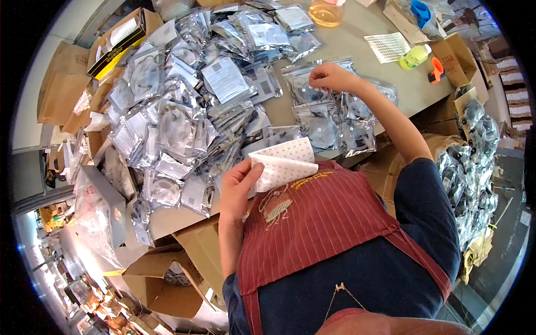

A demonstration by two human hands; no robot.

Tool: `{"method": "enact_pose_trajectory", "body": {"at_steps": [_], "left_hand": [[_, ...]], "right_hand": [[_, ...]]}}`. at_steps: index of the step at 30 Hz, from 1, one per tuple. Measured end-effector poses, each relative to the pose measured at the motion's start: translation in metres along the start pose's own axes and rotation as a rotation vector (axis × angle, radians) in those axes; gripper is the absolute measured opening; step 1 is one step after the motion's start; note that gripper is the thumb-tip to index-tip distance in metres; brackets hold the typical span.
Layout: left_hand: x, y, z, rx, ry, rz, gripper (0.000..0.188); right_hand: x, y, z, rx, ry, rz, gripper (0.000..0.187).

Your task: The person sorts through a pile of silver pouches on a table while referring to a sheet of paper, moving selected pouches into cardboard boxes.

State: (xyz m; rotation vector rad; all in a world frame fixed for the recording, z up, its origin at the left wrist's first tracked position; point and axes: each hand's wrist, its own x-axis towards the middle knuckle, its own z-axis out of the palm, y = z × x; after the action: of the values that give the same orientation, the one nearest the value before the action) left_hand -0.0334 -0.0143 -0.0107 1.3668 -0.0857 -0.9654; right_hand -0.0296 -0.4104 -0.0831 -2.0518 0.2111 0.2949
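My left hand (240, 183) pinches a white sheet of small printed stickers (283, 162) by its left side, close to my apron. The sheet is folded over on itself, with rows of marks on both faces showing. Over a silver zip bag (309, 92) at the right side of the pile, my right hand (329, 78) has its fingers curled together at the bag's surface. Whatever those fingertips hold is too small to make out. Beside and below that bag lie several similar bags (322, 133), each with a coiled item inside.
A large heap of silver bags (184, 125) covers the table's left half. At the far right are another sticker sheet (387, 47), a yellow-green bottle (415, 57) and an orange tape dispenser (436, 71). A container of amber liquid (326, 13) stands behind. Open cardboard boxes (162, 285) flank the table.
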Motion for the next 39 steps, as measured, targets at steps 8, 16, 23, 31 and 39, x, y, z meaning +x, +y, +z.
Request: {"method": "enact_pose_trajectory", "body": {"at_steps": [8, 16, 23, 31, 39], "left_hand": [[-0.016, -0.015, -0.002, -0.100, 0.286, 0.324, 0.020], [-0.058, -0.003, -0.038, -0.116, 0.585, 0.481, 0.021], [-0.061, 0.009, -0.039, -0.221, 0.673, 0.531, 0.019], [-0.054, 0.008, -0.043, -0.003, 0.577, 0.500, 0.024], [-0.051, 0.018, -0.031, 0.160, 0.455, 0.363, 0.028]], "right_hand": [[0.016, 0.037, 0.024, -0.875, 0.372, -0.060, 0.019], [-0.053, -0.002, 0.051, -0.458, 0.110, -0.150, 0.013], [-0.097, 0.009, 0.096, -0.831, 0.207, -0.200, 0.021], [-0.087, -0.046, 0.092, -0.757, 0.174, -0.197, 0.029], [-0.063, -0.032, 0.162, -0.602, 0.107, -0.592, 0.026]]}}
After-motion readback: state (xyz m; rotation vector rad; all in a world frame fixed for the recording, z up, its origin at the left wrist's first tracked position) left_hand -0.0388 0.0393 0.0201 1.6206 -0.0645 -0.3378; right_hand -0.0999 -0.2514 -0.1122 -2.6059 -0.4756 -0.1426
